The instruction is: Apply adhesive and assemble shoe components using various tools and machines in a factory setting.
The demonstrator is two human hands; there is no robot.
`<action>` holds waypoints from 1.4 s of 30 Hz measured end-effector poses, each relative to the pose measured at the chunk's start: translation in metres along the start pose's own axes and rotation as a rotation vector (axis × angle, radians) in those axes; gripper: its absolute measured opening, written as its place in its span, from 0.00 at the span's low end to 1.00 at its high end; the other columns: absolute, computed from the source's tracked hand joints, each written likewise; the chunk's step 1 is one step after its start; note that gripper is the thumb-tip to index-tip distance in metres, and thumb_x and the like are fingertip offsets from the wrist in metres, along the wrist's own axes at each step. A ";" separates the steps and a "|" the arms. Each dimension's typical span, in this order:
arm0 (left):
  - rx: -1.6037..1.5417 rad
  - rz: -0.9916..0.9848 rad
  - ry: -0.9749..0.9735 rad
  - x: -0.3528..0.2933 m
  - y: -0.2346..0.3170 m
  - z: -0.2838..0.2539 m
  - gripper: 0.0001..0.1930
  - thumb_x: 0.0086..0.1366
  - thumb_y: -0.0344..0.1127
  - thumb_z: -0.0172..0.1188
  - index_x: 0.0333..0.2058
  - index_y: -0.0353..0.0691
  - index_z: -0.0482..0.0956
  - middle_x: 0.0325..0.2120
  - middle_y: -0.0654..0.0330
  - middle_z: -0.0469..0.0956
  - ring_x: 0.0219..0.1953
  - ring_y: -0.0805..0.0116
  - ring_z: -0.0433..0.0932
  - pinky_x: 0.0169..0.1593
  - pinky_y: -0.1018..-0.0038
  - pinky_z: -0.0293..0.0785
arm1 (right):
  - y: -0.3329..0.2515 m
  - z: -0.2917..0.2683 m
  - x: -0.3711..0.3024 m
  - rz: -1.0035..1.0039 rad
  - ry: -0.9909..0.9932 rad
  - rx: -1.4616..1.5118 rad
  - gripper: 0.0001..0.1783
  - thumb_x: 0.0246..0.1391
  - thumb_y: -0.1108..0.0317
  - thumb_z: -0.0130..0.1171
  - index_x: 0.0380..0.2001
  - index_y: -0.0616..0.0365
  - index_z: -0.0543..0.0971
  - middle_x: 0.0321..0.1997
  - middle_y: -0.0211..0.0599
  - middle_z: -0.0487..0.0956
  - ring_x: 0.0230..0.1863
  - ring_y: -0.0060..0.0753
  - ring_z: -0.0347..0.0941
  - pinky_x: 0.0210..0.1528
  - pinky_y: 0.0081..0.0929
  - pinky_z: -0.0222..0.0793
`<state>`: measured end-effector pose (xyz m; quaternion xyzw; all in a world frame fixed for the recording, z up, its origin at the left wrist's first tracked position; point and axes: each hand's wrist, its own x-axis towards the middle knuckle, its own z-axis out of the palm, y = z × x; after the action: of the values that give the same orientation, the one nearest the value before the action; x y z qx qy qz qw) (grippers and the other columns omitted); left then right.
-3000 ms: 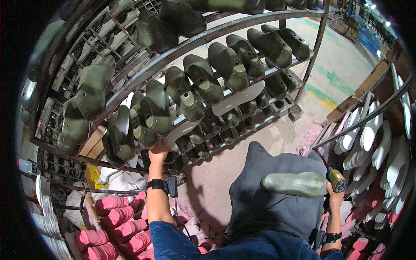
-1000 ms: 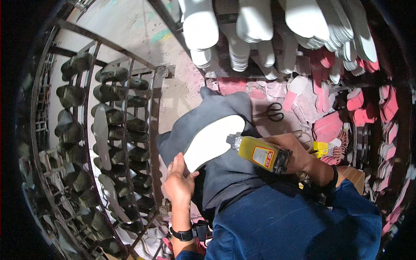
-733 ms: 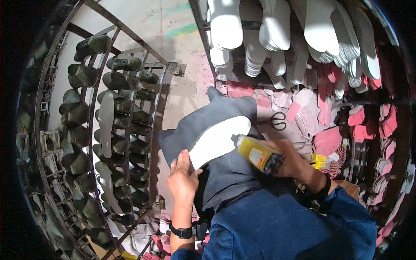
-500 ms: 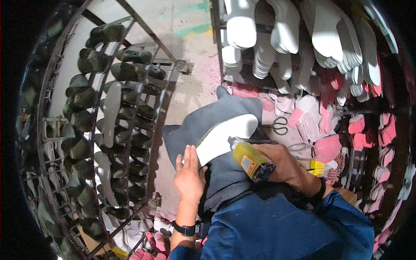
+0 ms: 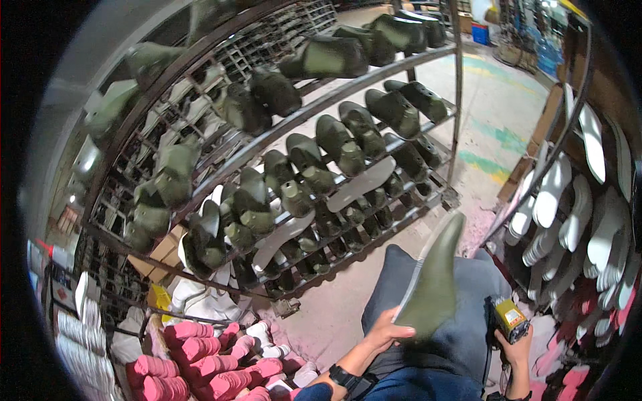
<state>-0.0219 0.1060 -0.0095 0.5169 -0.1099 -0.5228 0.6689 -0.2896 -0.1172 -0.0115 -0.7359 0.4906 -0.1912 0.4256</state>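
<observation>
A dark green shoe last [image 5: 436, 284] stands tilted over my lap, its toe pointing away from me. Along its left side runs the pale edge of a white insole [image 5: 416, 264], lying against the sole. My left hand [image 5: 386, 332] grips the near end of the last, thumb on the green side. Off to the right, beside my thigh, my right hand [image 5: 517, 349] is wrapped round a yellow and black staple gun [image 5: 511, 319]. The last and the staple gun are apart. Grey cloth [image 5: 388, 294] covers my knees under the last.
A metal rack [image 5: 374, 79] full of green lasts fills the left and front. Stacked white insoles [image 5: 575, 217] hang on a rack at the right. Bundles of pink insoles [image 5: 217, 354] lie low at the left. A blue box [image 5: 480, 33] stands far off.
The last has been turned from sole up on my lap to tilted on its side, now gripped by my left hand. My right hand moved the staple gun away rightward. The view swung left.
</observation>
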 end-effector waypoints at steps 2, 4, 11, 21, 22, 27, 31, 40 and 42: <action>-0.217 0.258 0.053 -0.020 0.025 -0.019 0.37 0.39 0.31 0.68 0.52 0.29 0.69 0.42 0.58 0.76 0.41 0.67 0.75 0.46 0.72 0.72 | -0.007 0.004 0.005 0.056 -0.047 0.166 0.42 0.31 0.66 0.76 0.48 0.67 0.62 0.46 0.46 0.71 0.48 0.38 0.69 0.52 0.33 0.64; -0.328 0.502 0.122 -0.033 0.086 -0.021 0.39 0.36 0.30 0.66 0.54 0.30 0.67 0.45 0.53 0.76 0.47 0.59 0.76 0.52 0.65 0.72 | -0.012 0.005 0.009 0.068 -0.075 0.154 0.42 0.30 0.67 0.76 0.48 0.67 0.62 0.46 0.46 0.71 0.48 0.39 0.69 0.53 0.33 0.64; -0.518 0.880 -0.277 -0.040 0.299 -0.066 0.34 0.56 0.60 0.59 0.49 0.37 0.66 0.40 0.47 0.73 0.25 0.66 0.72 0.15 0.76 0.66 | 0.011 0.009 0.008 0.106 -0.039 0.009 0.43 0.27 0.71 0.75 0.49 0.67 0.63 0.46 0.45 0.72 0.48 0.39 0.70 0.53 0.33 0.64; -0.230 1.072 0.208 0.002 0.342 -0.093 0.20 0.65 0.43 0.57 0.47 0.33 0.71 0.28 0.63 0.77 0.17 0.78 0.68 0.17 0.81 0.64 | 0.038 0.003 0.017 0.173 -0.189 0.277 0.36 0.31 0.81 0.69 0.47 0.67 0.65 0.40 0.45 0.74 0.31 0.33 0.75 0.27 0.28 0.73; -0.023 1.104 0.505 0.009 0.344 -0.074 0.16 0.65 0.40 0.58 0.45 0.33 0.73 0.29 0.62 0.78 0.20 0.77 0.72 0.20 0.80 0.67 | 0.042 0.005 0.017 0.177 -0.183 0.281 0.36 0.31 0.81 0.69 0.47 0.67 0.65 0.40 0.45 0.74 0.31 0.33 0.75 0.27 0.28 0.73; 0.854 1.182 1.244 0.054 0.410 -0.075 0.36 0.51 0.37 0.67 0.57 0.31 0.64 0.49 0.45 0.71 0.53 0.53 0.70 0.56 0.66 0.66 | 0.059 0.016 0.016 0.209 0.015 0.432 0.37 0.32 0.83 0.68 0.48 0.65 0.60 0.38 0.45 0.74 0.26 0.34 0.74 0.20 0.26 0.74; 0.913 0.902 1.487 0.071 0.448 -0.106 0.42 0.45 0.40 0.67 0.60 0.34 0.62 0.49 0.40 0.73 0.51 0.51 0.74 0.55 0.67 0.67 | 0.075 0.021 0.020 0.244 0.000 0.432 0.38 0.33 0.84 0.68 0.48 0.64 0.59 0.38 0.46 0.74 0.26 0.34 0.74 0.20 0.26 0.74; 0.897 1.027 1.281 0.058 0.427 -0.081 0.32 0.44 0.34 0.67 0.52 0.35 0.69 0.38 0.51 0.80 0.39 0.63 0.79 0.47 0.70 0.71 | 0.052 0.006 0.025 0.333 -0.078 0.509 0.35 0.35 0.83 0.68 0.47 0.64 0.60 0.32 0.40 0.75 0.20 0.28 0.72 0.17 0.24 0.69; 0.927 0.885 1.347 0.065 0.433 -0.083 0.32 0.42 0.38 0.69 0.49 0.37 0.73 0.38 0.49 0.80 0.40 0.56 0.79 0.47 0.67 0.70 | 0.053 0.009 0.026 0.334 -0.078 0.510 0.35 0.35 0.83 0.68 0.46 0.64 0.60 0.31 0.40 0.75 0.22 0.29 0.73 0.20 0.25 0.71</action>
<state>0.3164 0.0658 0.2776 0.8380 -0.0833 0.2866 0.4568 -0.3015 -0.1449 -0.0631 -0.5213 0.5240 -0.2072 0.6409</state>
